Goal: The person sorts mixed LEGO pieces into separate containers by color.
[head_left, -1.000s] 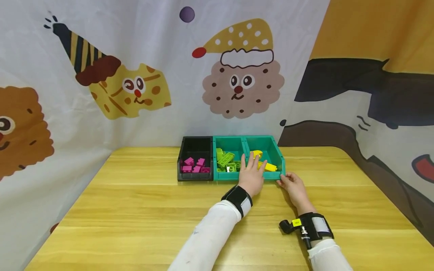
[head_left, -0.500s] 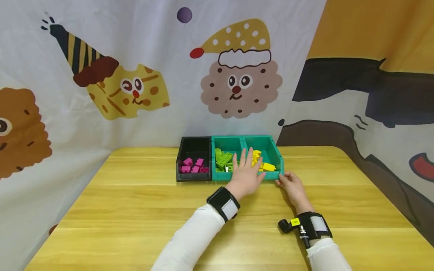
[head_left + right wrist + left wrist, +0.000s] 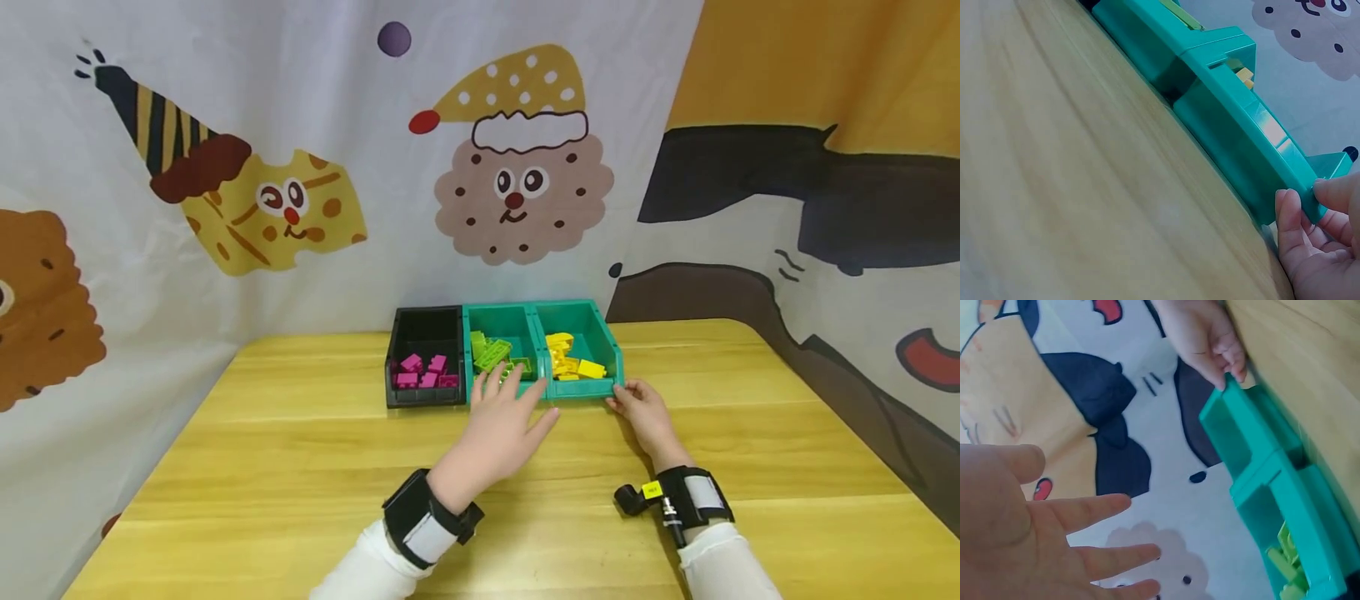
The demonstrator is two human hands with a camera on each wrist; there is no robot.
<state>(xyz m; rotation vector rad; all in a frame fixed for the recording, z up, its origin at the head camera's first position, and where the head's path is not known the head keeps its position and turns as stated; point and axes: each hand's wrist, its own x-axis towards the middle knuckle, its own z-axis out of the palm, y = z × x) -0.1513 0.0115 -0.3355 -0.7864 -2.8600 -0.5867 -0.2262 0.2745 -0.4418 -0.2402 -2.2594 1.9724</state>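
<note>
At the front right corner of the right-hand teal bin (image 3: pixel 577 389), my right hand (image 3: pixel 649 421) pinches the rim between thumb and fingers; the right wrist view shows the thumb (image 3: pixel 1337 192) on the corner. Yellow toy bricks (image 3: pixel 591 369) lie in that bin. My left hand (image 3: pixel 495 437) is held with fingers spread, in front of the middle teal bin (image 3: pixel 534 346), and holds nothing; its palm (image 3: pixel 997 531) shows in the left wrist view. Lime green bricks (image 3: pixel 492 356) fill part of the middle bin, some hidden behind the left fingers.
A black bin (image 3: pixel 426 398) with several magenta bricks (image 3: pixel 412 363) stands against the middle bin's left side. All three bins form a row at the back of the wooden table (image 3: pixel 262 467). Behind them hangs a printed cloth (image 3: pixel 315 108).
My left hand has drawn back from the teal bins, toward the left and nearer to me, uncovering the yellow bricks. The right hand stays at the bin's corner.
</note>
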